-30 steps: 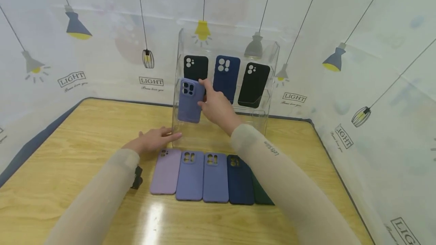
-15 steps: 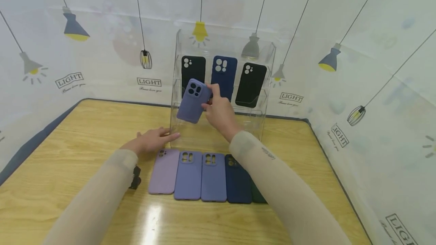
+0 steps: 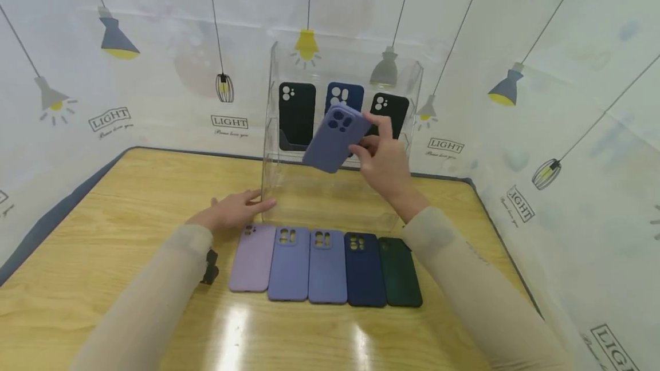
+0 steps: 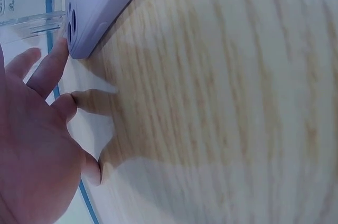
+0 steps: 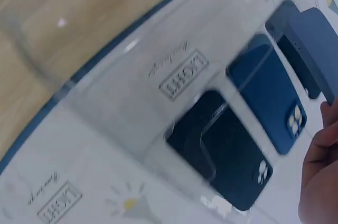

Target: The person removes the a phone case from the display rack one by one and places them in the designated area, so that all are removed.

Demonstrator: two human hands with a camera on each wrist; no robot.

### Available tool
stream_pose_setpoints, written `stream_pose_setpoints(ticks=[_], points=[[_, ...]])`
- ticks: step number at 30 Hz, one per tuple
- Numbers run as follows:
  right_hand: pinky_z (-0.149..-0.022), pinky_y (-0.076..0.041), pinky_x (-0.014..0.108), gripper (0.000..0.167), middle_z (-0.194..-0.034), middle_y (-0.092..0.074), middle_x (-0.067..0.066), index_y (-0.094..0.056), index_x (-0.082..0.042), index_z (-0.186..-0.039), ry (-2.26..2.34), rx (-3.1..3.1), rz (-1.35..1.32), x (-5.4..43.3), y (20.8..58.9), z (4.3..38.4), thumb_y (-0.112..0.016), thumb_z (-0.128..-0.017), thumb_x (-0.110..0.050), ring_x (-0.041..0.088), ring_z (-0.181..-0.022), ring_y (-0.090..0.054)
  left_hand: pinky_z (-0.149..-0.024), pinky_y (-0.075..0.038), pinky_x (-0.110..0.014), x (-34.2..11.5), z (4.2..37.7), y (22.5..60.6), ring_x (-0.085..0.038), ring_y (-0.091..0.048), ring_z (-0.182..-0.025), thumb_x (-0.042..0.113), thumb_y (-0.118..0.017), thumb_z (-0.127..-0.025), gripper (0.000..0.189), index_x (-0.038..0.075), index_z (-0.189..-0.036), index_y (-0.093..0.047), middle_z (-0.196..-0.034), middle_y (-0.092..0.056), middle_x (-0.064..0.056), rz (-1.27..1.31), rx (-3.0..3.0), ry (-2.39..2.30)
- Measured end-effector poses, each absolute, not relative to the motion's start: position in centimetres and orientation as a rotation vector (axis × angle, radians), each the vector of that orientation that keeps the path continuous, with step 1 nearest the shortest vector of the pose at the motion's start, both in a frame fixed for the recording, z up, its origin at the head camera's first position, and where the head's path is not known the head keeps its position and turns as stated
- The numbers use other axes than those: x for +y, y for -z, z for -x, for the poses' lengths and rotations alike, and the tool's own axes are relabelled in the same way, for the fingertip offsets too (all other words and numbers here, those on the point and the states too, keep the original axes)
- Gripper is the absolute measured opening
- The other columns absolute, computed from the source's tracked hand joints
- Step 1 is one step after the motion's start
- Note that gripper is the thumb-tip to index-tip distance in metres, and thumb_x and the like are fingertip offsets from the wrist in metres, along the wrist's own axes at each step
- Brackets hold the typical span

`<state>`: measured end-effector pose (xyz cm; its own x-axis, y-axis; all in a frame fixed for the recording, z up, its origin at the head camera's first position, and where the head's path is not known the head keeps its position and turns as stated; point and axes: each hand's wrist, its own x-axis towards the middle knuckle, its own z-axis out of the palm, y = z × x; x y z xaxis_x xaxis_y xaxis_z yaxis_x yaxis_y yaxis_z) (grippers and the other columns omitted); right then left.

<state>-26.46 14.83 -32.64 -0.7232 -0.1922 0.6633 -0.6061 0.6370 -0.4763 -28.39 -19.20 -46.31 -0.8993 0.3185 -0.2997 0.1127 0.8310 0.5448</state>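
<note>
Holding purple case [image 3: 332, 145] in R hand [image 3: 387, 168]: you're pinching its right edge betw. thumb & fingers, tilting it midair in front of the clear rack [image 3: 335, 216], apparently not seating it in any slot. L hand [image 3: 234, 209] isn't gripping anything; its fingers are lying spread, approx. straight, at the rack's lower left edge. Done, judging by layout: 3 cases are standing in the rack, i.e. left blk case [image 3: 297, 119], blue case [image 5: 266, 94], right blk case [image 3: 394, 109]. Pending: the held one, + 5 lying flat side by side on the table [image 3: 103, 245]: pink case [image 3: 252, 262], 2nd purple case [image 3: 289, 268], 3rd purple case [image 3: 327, 271], navy case [image 3: 366, 273], green case [image 3: 401, 273]. You're prob. working approx. 1/3 through.
</note>
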Motion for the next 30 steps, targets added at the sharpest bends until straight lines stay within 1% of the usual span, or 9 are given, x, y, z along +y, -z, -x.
stream_pose_setpoints(ticks=[2, 4, 7, 11, 16, 19, 24, 27, 30], points=[[-0.054, -0.048, 0.017, 0.064, -0.097, -0.082, 0.022, -0.043, -0.007, -0.153, -1.007, -2.3, -0.602, 16.8, 31.9, 25.8, -0.075, -0.098, 0.0, 0.03, -0.065, -0.075, -0.114, 0.012, -0.09, -19.1, 28.4, 46.3, -0.056, -0.019, -0.16, 0.089, -0.029, -0.097, 0.104, 0.016, -0.172, -0.021, -0.172, -0.035, -0.018, -0.336, 2.622, -0.747], [-0.053, -0.049, 0.014, 0.066, -0.098, -0.081, 0.023, -0.042, -0.008, -0.155, -1.037, -2.339, -0.56, 18.7, 31.1, 25.2, -0.074, -0.098, 0.0, 0.029, -0.063, -0.074, -0.114, 0.011, -0.091, -19.1, 28.4, 46.2, -0.055, -0.022, -0.16, 0.088, -0.03, -0.097, 0.103, 0.019, -0.172, -0.018, -0.169, -0.043, -0.015, -0.342, 2.617, -0.754], [-0.049, -0.048, 0.018, 0.066, -0.099, -0.082, 0.023, -0.04, -0.009, -0.158, -1.036, -2.435, -0.501, 21.7, 29.9, 24.3, -0.073, -0.1, -0.004, 0.025, -0.055, -0.068, -0.113, 0.01, -0.092, -19.2, 28.3, 45.9, -0.056, -0.025, -0.159, 0.088, -0.031, -0.098, 0.101, 0.022, -0.173, -0.015, -0.164, -0.05, -0.012, -0.346, 2.61, -0.762], [-0.05, -0.049, 0.026, 0.067, -0.102, -0.082, 0.023, -0.037, -0.015, -0.159, -0.963, -2.63, -0.444, 25.5, 28.8, 23.1, -0.071, -0.102, -0.006, 0.018, -0.055, -0.068, -0.114, 0.008, -0.092, -19.1, 28.3, 45.5, -0.057, -0.026, -0.158, 0.089, -0.031, -0.097, 0.103, 0.021, -0.173, -0.014, -0.166, -0.047, -0.015, -0.337, 2.603, -0.749], [-0.051, -0.046, 0.031, 0.075, -0.107, -0.081, 0.024, -0.029, -0.021, -0.166, -0.88, -2.876, -0.36, 30.0, 28.7, 22.0, -0.069, -0.104, -0.009, 0.02, -0.06, -0.068, -0.115, 0.006, -0.091, -19.0, 28.5, 45.4, -0.056, -0.026, -0.159, 0.09, -0.031, -0.096, 0.105, 0.021, -0.173, -0.014, -0.168, -0.043, -0.018, -0.33, 2.589, -0.74], [-0.053, -0.047, 0.033, 0.077, -0.105, -0.081, 0.022, -0.025, -0.017, -0.168, -0.89, -3.046, -0.368, 32.1, 29.8, 22.0, -0.068, -0.104, -0.008, 0.021, -0.062, -0.069, -0.115, 0.007, -0.091, -19.1, 28.5, 45.3, -0.055, -0.024, -0.159, 0.09, -0.031, -0.095, 0.105, 0.022, -0.173, -0.013, -0.168, -0.045, -0.016, -0.329, 2.584, -0.746], [-0.057, -0.053, 0.034, 0.076, -0.088, -0.08, 0.012, -0.027, -0.009, -0.166, -1.038, -3.337, -0.473, 34.5, 33.9, 22.2, -0.067, -0.102, -0.004, 0.024, -0.06, -0.067, -0.115, 0.008, -0.092, -19.3, 28.5, 45.3, -0.055, -0.023, -0.16, 0.09, -0.032, -0.096, 0.105, 0.021, -0.173, -0.013, -0.167, -0.046, -0.016, -0.323, 2.583, -0.76], [-0.056, -0.054, 0.035, 0.075, -0.079, -0.077, 0.011, -0.03, -0.008, -0.165, -1.15, -3.441, -0.444, 35.4, 36.5, 21.9, -0.067, -0.101, -0.002, 0.023, -0.058, -0.064, -0.114, 0.008, -0.092, -19.3, 28.4, 45.4, -0.055, -0.023, -0.16, 0.089, -0.032, -0.096, 0.103, 0.023, -0.173, -0.014, -0.167, -0.046, -0.016, -0.334, 2.587, -0.766], [-0.055, -0.052, 0.036, 0.073, -0.074, -0.074, 0.015, -0.032, -0.004, -0.164, -1.228, -3.479, -0.376, 36.1, 38.5, 21.5, -0.065, -0.099, 0.001, 0.023, -0.057, -0.063, -0.114, 0.009, -0.091, -19.3, 28.3, 45.4, -0.055, -0.023, -0.16, 0.089, -0.032, -0.097, 0.101, 0.024, -0.173, -0.014, -0.166, -0.047, -0.015, -0.342, 2.585, -0.775]])
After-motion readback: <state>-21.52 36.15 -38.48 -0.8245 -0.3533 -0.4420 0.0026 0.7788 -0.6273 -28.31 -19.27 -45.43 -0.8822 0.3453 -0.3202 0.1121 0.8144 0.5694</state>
